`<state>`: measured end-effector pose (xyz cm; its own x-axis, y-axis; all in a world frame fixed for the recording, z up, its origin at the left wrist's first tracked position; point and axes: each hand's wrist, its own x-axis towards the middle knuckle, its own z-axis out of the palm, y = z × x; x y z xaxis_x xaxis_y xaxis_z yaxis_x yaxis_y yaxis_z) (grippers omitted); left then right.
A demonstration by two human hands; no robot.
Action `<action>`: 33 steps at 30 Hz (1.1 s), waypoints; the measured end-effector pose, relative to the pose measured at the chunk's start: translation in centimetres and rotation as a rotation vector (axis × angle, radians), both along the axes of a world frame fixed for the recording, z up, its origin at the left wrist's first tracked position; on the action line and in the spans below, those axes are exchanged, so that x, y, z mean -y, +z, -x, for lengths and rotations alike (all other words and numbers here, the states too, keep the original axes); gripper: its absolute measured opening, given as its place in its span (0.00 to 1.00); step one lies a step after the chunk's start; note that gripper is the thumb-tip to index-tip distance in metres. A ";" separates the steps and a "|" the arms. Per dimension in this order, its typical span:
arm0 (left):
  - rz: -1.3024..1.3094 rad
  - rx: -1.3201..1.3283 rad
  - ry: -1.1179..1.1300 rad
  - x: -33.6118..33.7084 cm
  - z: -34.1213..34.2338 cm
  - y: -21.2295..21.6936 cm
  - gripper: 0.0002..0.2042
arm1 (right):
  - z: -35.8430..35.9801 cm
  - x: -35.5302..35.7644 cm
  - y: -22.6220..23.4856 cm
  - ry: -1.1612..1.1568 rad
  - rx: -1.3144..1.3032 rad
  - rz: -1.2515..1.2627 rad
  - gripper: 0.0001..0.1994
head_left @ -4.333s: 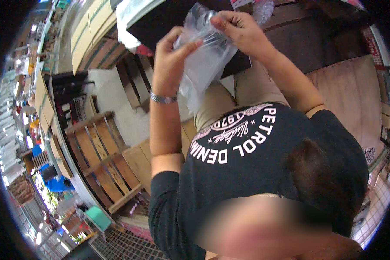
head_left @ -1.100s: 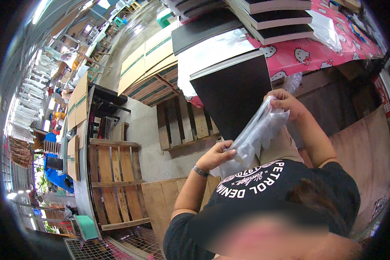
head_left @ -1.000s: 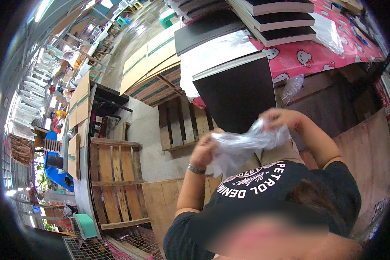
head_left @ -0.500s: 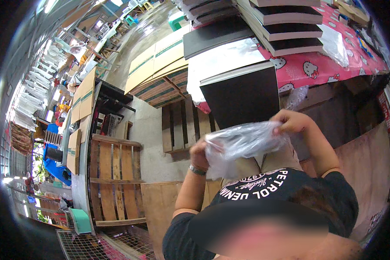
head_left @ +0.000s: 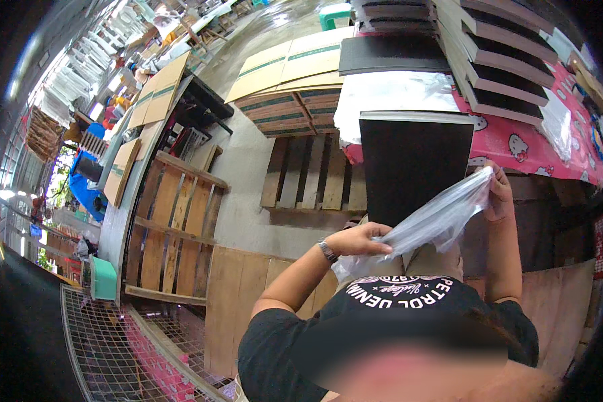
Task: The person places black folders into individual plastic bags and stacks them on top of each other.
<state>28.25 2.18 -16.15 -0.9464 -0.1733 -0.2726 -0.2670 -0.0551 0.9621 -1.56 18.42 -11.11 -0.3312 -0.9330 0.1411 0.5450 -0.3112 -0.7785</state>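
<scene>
A clear plastic bag [head_left: 435, 218] is stretched slantwise between my two hands, in front of my body. My left hand [head_left: 360, 241] grips its lower end, thumb and fingers closed on the film. Higher up and to the right, my right hand [head_left: 499, 193] pinches the bag's other end. Just beyond the bag, a black box-like slab with a pale edge [head_left: 412, 164] leans at the table's near side, its lower part hidden behind the film. White sheeting [head_left: 398, 92] lies on the table behind it.
Stacked black slabs [head_left: 506, 74] with pale edges stand on a pink patterned tablecloth [head_left: 516, 151] at the right. Flattened cardboard [head_left: 291, 57] covers a stack at the back. Wooden pallets [head_left: 171, 228] are on the left, with a wire mesh rack [head_left: 107, 342] nearer me.
My right hand has moved right, pulling the bag into a longer slanted band. My left hand has shifted right and slightly lower in the picture. The whole view has also shifted.
</scene>
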 end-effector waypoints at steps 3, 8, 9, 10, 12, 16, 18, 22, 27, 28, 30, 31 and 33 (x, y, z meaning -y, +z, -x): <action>-0.287 -0.174 0.218 1.4 -0.1 0.7 0.17 | 0.3 -0.3 -1.1 0.105 -0.394 -0.289 0.07; -0.596 -0.349 0.097 4.9 -2.9 0.5 0.18 | 0.8 0.5 -0.2 0.544 -0.779 -0.243 0.09; -0.457 -0.154 -0.008 4.7 -2.8 -0.3 0.17 | 1.0 0.7 -1.3 0.204 -0.591 -0.075 0.12; -0.141 0.000 -0.003 2.9 -2.3 -1.5 0.16 | 1.5 0.6 -1.6 0.151 -0.304 0.024 0.14; -0.040 0.098 -0.086 1.7 -0.5 0.6 0.15 | 0.8 0.8 -1.4 0.050 -0.021 0.116 0.20; -0.585 -0.466 0.311 4.7 -0.9 1.5 0.20 | 1.1 -0.4 -0.1 0.510 -0.629 -0.356 0.18; -0.674 -0.541 0.242 5.3 -0.7 2.1 0.22 | 1.9 -0.1 -1.2 0.608 -0.708 -0.399 0.17; -0.487 -0.029 -0.060 5.8 -0.9 -3.6 0.20 | 3.3 -0.1 -1.6 -0.027 -0.010 0.016 0.19; -0.355 -0.458 0.571 6.8 3.5 5.3 0.11 | 2.8 1.2 0.5 -0.031 -0.320 -0.071 0.26; -0.177 -0.415 0.663 8.4 4.5 5.0 0.09 | 2.4 1.9 1.4 -0.106 -0.320 -0.080 0.27; 0.129 -0.333 0.818 10.0 7.0 4.7 0.05 | 3.5 4.2 2.2 -0.363 -0.656 -0.211 0.27; 0.257 -0.300 0.878 10.3 8.3 5.0 0.03 | 3.8 5.1 2.0 -0.533 -0.934 -0.296 0.28; 0.558 -0.341 0.979 9.5 10.5 5.1 0.11 | 3.0 6.2 0.1 -0.820 -1.276 -0.290 0.29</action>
<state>17.72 -7.37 -11.08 -0.3525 -0.8819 0.3131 -0.0687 0.3581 0.9312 -4.60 12.26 -10.99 -0.5532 -0.6060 0.5716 -0.7466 0.0565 -0.6628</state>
